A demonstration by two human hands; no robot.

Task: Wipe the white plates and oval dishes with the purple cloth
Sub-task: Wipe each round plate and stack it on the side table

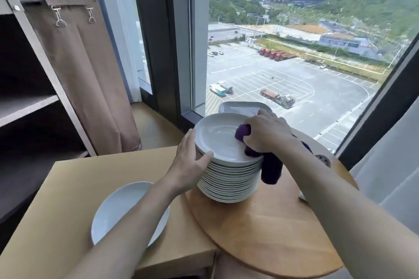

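Note:
A tall stack of white plates [229,179] stands on a round wooden table [267,233]. My right hand [267,131] grips the purple cloth [271,167] and presses it on the right part of the top plate [215,136]; the cloth's end hangs down the stack's right side. My left hand [192,156] rests against the left edge of the stack, thumb on the top plate's rim. A single white plate [118,208] lies on the lower tan surface, partly under my left forearm. Behind the stack a white dish with rounded corners [240,107] shows.
A tan rectangular surface [79,199] adjoins the round table on the left. A dark shelf unit [34,102] with a brown curtain [90,75] stands at left. A large window [294,52] is straight ahead. A small round patterned object [323,159] sits by my right forearm.

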